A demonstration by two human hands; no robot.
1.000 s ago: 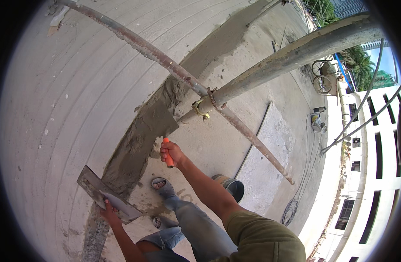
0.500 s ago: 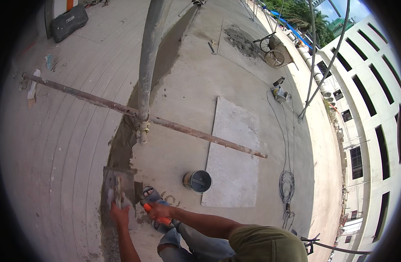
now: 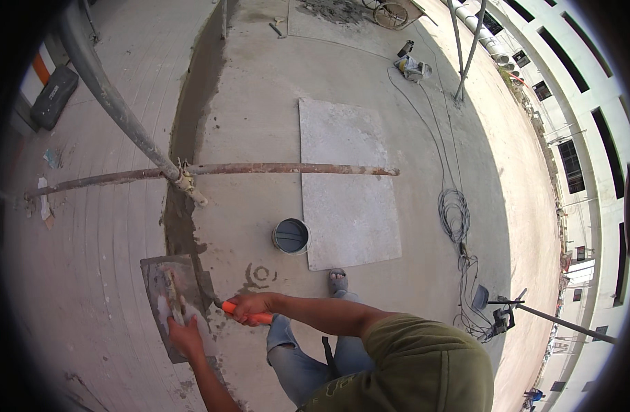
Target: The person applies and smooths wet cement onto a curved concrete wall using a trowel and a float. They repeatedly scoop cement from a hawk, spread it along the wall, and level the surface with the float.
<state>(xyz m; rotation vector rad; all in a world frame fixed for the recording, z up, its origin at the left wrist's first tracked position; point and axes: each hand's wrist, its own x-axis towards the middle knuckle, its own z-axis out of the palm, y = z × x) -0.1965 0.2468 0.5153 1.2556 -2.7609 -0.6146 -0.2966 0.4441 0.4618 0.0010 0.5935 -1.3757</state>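
Observation:
My left hand [image 3: 185, 336] is closed round the handle of a flat rectangular float [image 3: 153, 275]. Its plate lies over a dark band of wet mortar [image 3: 184, 223] that runs along the edge of the ribbed surface. In my right hand [image 3: 252, 306] is a trowel with an orange handle [image 3: 262, 318]. The trowel's dark blade points toward the float's right side and the mortar's ragged edge; whether it touches either, I cannot tell. A bucket [image 3: 291, 236] with dark insides stands beyond my right hand, beside a pale rectangular sheet [image 3: 349, 185].
A rusty horizontal pipe [image 3: 260, 168] crosses ahead, joined to a slanted grey pole [image 3: 116, 96]. Coiled cable [image 3: 454, 214] lies to the right, leading to a power tool [image 3: 497, 319]. A cart [image 3: 392, 14] stands far off, and a dark case [image 3: 54, 97] lies at far left.
The view has turned and shifted, so the pole leans left and the bucket appears higher. My foot has moved right, away from the trowel. Both hands keep their holds.

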